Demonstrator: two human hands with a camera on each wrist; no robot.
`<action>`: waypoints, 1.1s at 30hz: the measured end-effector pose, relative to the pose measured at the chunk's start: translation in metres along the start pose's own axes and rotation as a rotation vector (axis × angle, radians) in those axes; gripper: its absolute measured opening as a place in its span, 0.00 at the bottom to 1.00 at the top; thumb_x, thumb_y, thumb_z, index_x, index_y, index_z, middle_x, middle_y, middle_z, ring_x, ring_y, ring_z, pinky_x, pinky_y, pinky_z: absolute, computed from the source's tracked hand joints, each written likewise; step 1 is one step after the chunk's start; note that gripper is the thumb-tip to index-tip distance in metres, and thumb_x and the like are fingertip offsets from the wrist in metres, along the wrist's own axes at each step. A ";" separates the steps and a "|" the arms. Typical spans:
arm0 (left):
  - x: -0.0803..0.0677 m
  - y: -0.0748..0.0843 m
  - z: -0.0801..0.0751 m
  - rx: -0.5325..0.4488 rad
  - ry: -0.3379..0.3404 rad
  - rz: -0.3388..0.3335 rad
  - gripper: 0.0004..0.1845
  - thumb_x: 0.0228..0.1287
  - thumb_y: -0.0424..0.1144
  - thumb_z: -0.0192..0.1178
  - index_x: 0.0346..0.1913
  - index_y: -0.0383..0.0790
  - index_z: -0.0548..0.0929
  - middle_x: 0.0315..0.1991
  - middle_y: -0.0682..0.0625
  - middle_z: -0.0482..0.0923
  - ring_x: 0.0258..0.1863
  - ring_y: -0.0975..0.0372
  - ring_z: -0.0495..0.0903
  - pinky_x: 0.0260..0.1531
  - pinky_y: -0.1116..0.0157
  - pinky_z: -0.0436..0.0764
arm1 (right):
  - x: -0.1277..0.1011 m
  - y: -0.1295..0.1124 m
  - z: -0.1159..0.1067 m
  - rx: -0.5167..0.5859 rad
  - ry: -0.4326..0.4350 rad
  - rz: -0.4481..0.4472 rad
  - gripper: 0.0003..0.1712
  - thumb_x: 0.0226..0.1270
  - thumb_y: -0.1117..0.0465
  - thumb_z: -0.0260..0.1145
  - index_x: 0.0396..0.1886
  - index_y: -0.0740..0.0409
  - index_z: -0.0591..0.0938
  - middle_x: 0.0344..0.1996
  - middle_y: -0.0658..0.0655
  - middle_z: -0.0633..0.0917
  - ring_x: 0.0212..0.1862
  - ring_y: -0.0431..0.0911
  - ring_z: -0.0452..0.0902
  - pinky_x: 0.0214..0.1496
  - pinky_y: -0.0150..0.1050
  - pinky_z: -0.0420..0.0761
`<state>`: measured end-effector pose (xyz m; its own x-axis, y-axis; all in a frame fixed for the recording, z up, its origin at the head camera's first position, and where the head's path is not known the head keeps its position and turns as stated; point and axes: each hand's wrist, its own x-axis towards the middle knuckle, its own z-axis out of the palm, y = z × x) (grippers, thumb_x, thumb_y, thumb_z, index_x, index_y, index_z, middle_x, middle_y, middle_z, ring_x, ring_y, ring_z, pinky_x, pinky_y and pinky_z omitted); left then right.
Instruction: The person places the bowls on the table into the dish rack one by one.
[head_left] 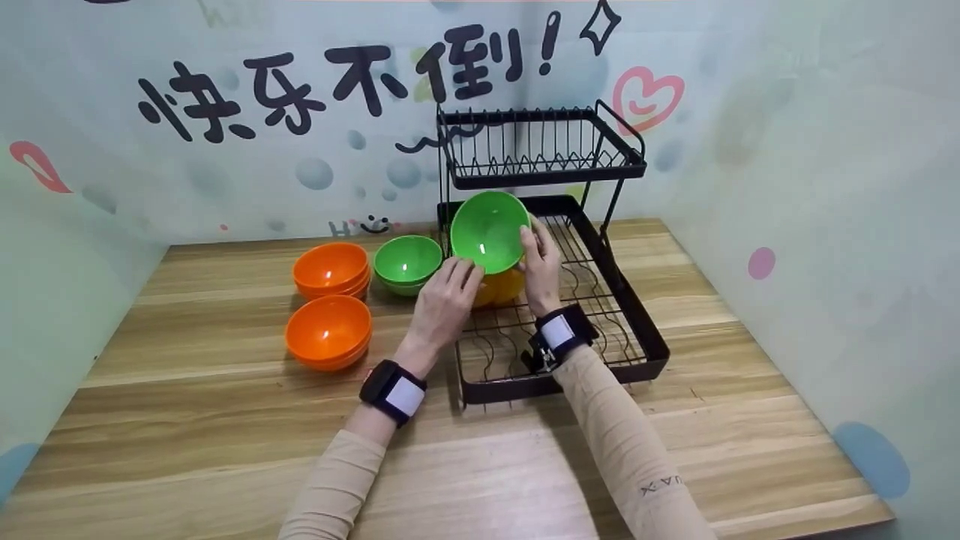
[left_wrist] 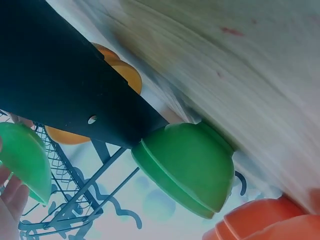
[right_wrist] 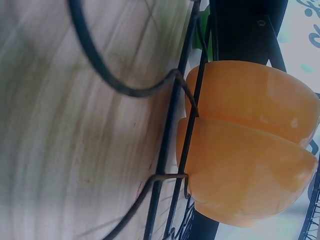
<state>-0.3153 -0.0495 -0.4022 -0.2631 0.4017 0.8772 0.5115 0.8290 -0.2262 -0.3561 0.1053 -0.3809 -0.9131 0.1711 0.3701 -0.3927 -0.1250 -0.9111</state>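
Head view, bench (head_left: 187, 420): wood-grain top across the middle and bottom of the frame, carrying everything else.
Black two-tier dish rack (head_left: 510, 391): right of centre; its upper tier is slotted, and its lower tier has a wavy wire floor.
Orange bowls: two stacks left of centre, a rear one (head_left: 330, 266) and a front one (head_left: 328, 330) just below it in the frame.
Green bowl stack (head_left: 407, 262): on the bench, between the orange bowls and the rack.
Amber bowls (right_wrist: 250, 170): two at the right of the right wrist view, on the lower tier, seemingly tipped on edge with one tucked against the other.
Held green bowl (head_left: 491, 229): mid-frame, tilted over the lower tier, its hollow toward the camera, partly hiding the amber bowls.
Right hand (head_left: 543, 262): grips the right rim, thumb in front.
Left hand (head_left: 448, 296): bent fingers hold the lower-left rim; its thumb is hidden.
Bowl loading: the step looks like setting this green bowl into the lower tier, with the remaining green and orange bowls yet to be racked.
Next move: likely calls for lowering it on edge against the wires, without knocking the amber pair, then releasing both hands.
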 end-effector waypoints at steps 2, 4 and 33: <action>-0.001 0.000 0.000 -0.005 -0.034 -0.066 0.13 0.58 0.40 0.63 0.42 0.35 0.78 0.40 0.43 0.79 0.41 0.54 0.79 0.39 0.64 0.83 | 0.000 0.000 0.000 0.019 0.032 -0.016 0.29 0.68 0.53 0.53 0.66 0.57 0.69 0.61 0.64 0.74 0.53 0.55 0.77 0.48 0.49 0.83; -0.003 0.001 0.000 0.003 -0.107 -0.155 0.15 0.60 0.42 0.62 0.43 0.35 0.77 0.40 0.42 0.78 0.39 0.53 0.78 0.34 0.64 0.82 | 0.001 0.000 -0.001 0.041 0.062 -0.036 0.28 0.68 0.54 0.53 0.66 0.57 0.69 0.60 0.65 0.74 0.54 0.56 0.77 0.49 0.50 0.83; -0.008 0.013 -0.008 -0.049 -0.678 -0.678 0.13 0.62 0.38 0.55 0.42 0.30 0.79 0.37 0.35 0.83 0.39 0.46 0.80 0.34 0.49 0.83 | 0.011 -0.002 -0.011 0.053 0.600 -0.077 0.28 0.63 0.58 0.64 0.63 0.58 0.73 0.46 0.57 0.69 0.45 0.43 0.71 0.51 0.38 0.79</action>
<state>-0.3002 -0.0448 -0.4090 -0.9251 -0.0045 0.3798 0.1066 0.9567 0.2708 -0.3645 0.1177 -0.3771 -0.6667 0.7008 0.2537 -0.4742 -0.1362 -0.8698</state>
